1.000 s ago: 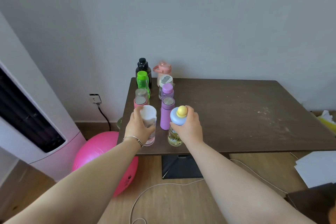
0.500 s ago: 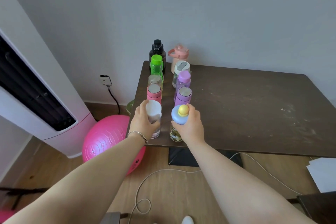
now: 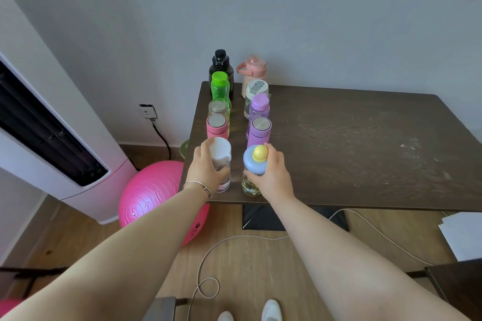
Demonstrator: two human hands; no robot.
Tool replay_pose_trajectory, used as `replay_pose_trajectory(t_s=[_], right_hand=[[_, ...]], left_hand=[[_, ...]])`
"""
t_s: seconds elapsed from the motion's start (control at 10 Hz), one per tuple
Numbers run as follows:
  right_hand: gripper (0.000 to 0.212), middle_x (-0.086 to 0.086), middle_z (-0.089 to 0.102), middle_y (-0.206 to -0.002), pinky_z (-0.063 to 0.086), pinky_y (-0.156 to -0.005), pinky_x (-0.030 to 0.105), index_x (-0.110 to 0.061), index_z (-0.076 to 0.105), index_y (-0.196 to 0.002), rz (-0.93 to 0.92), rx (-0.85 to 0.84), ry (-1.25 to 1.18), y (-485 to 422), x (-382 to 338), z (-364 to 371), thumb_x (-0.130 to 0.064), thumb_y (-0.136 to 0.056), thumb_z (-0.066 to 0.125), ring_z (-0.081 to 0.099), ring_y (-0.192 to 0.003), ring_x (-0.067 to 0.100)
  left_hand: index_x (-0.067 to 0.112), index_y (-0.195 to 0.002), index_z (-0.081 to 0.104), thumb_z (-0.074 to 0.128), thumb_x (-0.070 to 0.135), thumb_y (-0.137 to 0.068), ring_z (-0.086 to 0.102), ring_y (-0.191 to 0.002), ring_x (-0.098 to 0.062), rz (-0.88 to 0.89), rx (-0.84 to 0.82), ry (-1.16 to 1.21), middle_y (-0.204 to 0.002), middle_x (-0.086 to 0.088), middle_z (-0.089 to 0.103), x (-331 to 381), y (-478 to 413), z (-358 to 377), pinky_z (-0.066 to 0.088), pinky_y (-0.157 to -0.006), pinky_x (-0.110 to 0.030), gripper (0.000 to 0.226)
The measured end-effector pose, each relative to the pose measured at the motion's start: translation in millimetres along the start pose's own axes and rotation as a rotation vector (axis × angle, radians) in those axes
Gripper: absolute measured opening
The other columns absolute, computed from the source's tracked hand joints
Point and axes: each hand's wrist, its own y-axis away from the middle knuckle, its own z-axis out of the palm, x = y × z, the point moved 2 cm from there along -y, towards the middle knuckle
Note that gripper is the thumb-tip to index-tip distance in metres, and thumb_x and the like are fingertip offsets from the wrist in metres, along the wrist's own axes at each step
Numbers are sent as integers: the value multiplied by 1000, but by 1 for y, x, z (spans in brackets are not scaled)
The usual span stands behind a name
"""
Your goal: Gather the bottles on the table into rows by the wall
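Two rows of bottles run from the wall toward me along the left end of the dark wooden table (image 3: pixel 352 143). The left row holds a black bottle (image 3: pixel 220 68), a green bottle (image 3: pixel 219 86), a clear jar with a metal lid (image 3: pixel 218 109), a pink flask (image 3: pixel 216 126) and a white-capped clear bottle (image 3: pixel 221 161). My left hand (image 3: pixel 206 164) grips the white-capped one. The right row holds a pink jug (image 3: pixel 252 70), a white-lidded bottle (image 3: pixel 256 91), a purple-capped bottle (image 3: pixel 259 109), a purple flask (image 3: pixel 259 130) and a blue-capped bottle with a yellow knob (image 3: pixel 255 164), held by my right hand (image 3: pixel 272 172).
A pink exercise ball (image 3: pixel 151 198) lies on the floor left of the table, beside a tall white air conditioner (image 3: pixel 52 138). A wall socket with a black cable (image 3: pixel 148 112) sits behind. A white cord (image 3: pixel 234 255) loops over the wooden floor. White papers (image 3: pixel 464 234) lie at right.
The view has tilted down and moved back, so more floor and my shoes show. Both hands stay on the two front bottles at the table's near edge.
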Motion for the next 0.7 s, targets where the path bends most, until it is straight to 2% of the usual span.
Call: replay_pose_trajectory(t_s=[0.2,0.3,0.4,0.5,0.6,0.7], right_hand=[[89,4,41,-130,57,-82,42,-25,28,-143,9,-33,32,-1,-2,-1,-45,-75,81,56,-109,24],[96,5,40,-136,55,-84,41,-22,24,-147,-8,-71,90,-6,-2,-6,-49,-74,80,53,-116,25],[98,6,39,-139,55,-84,41,-20,21,-151,-61,-101,172,-7,-3,-15,-50,-77,77,51,-118,27],[98,6,39,-140,54,-83,41,-17,21,-152,-144,-116,267,-4,0,-23,-49,-78,76,49,-118,28],[96,6,40,-140,53,-85,38,-16,22,-152,-232,-121,391,1,0,-40,-46,-79,76,50,-118,27],[90,8,41,-142,52,-91,35,-15,21,-152,-285,-110,514,-1,6,-57,-46,-84,71,49,-123,27]], left_hand=[[27,-148,23,71,28,-80,51,-115,-32,9,-16,-57,-143,-8,34,0,1,-1,50,-85,-38,84],[28,-147,22,76,39,-77,47,-124,-31,11,-24,-128,-149,-5,29,4,-3,-3,51,-93,-46,89],[27,-147,22,75,49,-75,36,-135,-33,28,-43,-229,-154,-7,24,9,-5,-5,45,-102,-49,92],[24,-150,21,72,55,-76,22,-144,-34,41,-34,-343,-158,-12,18,12,-4,-7,31,-113,-48,95],[20,-151,22,68,55,-80,19,-145,-35,86,0,-419,-158,-15,18,27,2,-14,24,-116,-46,92],[18,-147,27,65,50,-83,24,-142,-36,162,55,-437,-156,-14,24,48,1,-19,28,-115,-48,81]])
